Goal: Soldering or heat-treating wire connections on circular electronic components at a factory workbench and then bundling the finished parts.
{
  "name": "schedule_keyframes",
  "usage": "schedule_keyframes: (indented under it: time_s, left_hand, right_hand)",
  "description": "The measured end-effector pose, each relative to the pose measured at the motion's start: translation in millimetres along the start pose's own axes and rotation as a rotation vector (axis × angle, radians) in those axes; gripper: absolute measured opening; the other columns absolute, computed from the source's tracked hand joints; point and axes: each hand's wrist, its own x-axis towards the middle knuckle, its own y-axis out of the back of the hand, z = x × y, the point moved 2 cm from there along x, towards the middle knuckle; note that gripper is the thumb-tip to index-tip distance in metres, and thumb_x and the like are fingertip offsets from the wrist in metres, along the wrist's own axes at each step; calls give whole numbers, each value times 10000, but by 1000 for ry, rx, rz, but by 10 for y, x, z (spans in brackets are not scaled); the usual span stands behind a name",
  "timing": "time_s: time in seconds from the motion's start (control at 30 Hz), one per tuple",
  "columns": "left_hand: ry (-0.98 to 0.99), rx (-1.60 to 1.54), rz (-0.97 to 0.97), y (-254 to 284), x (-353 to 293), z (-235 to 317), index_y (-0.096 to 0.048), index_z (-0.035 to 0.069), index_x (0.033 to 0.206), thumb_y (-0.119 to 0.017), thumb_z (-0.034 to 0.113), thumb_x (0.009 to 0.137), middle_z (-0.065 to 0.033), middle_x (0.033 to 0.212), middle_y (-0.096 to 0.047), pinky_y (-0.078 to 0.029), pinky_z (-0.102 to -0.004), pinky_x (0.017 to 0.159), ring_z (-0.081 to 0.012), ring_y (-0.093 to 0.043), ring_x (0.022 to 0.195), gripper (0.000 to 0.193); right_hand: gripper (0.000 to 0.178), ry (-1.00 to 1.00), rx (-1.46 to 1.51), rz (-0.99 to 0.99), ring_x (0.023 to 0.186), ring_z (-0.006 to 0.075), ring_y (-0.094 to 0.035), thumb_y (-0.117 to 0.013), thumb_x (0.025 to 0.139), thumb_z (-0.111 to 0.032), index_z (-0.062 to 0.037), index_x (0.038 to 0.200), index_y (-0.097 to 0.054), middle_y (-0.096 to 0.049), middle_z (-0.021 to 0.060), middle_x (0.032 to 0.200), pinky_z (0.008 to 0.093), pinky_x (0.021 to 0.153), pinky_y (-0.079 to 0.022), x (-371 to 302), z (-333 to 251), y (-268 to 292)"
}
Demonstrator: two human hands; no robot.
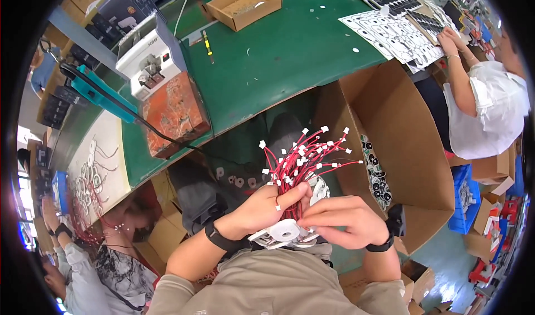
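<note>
My left hand [259,206] is closed round a thick bundle of red wires [292,173], its thumb across them. Small white plugs fan out from the bundle's upper end. Below the fist, close to my lap, hang white round plastic parts [285,231] attached to the wires' lower ends. My right hand [351,220] is closed, fingertips and thumb together against the bundle's lower right side. What lies between those fingertips is hidden. More white parts with dark markings [319,188] show behind the bundle.
A large open carton [390,120] stands just right of my hands, round parts at its bottom. Ahead runs a green bench [267,58] bearing a white machine [150,58], a reddish block [175,114], a yellow screwdriver [207,44] and a shallow cardboard tray [245,5]. Co-workers sit at both sides.
</note>
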Motion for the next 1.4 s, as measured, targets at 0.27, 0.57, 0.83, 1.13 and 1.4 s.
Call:
schedule_keyframes:
  time_s: [0.27, 0.57, 0.83, 1.13, 1.4]
  left_hand:
    - [89, -34, 62, 58, 120, -143, -671, 29, 1067, -511, 408, 1023, -24, 954, -660, -488, -255, 770, -91, -584, 837, 414]
    - [195, -221, 10, 64, 201, -175, -667, 3, 1056, -509, 318, 1034, -36, 965, -670, -509, -258, 782, -110, -619, 860, 352]
    - [147, -236, -43, 97, 272, -246, -659, 25, 1059, -492, 339, 1039, -24, 965, -651, -494, -266, 805, -106, -603, 888, 356]
    - [121, -285, -18, 107, 307, -313, -646, 18, 1099, -469, 314, 1050, -39, 1029, -652, -479, -268, 865, -109, -595, 959, 348]
    - [103, -305, 8, 46, 296, -253, -627, -33, 1115, -464, 348, 1049, -75, 1046, -645, -483, -280, 883, -124, -600, 982, 420]
  right_hand:
    - [216, 133, -442, -47, 766, 210, -657, -765, 713, -80, -95, 926, -736, -664, 25, 895, 314, 646, -535, 170, 111, 18]
    - [220, 263, -789, -71, 871, 168, -598, -702, 651, -116, -110, 871, -703, -621, 6, 956, 310, 711, -490, 295, 119, 68]
    - [226, 257, -565, 8, 772, 169, -593, -747, 642, -91, -114, 866, -727, -630, -2, 866, 293, 643, -465, 184, 278, -11]
    - [242, 28, -584, 219, 717, 202, -587, -829, 636, -72, -92, 864, -751, -660, 9, 816, 326, 644, -468, 85, 331, -210]
    - [231, -73, -697, 217, 714, 220, -609, -804, 674, -26, -74, 887, -727, -656, 46, 786, 331, 665, -487, 160, 230, -297]
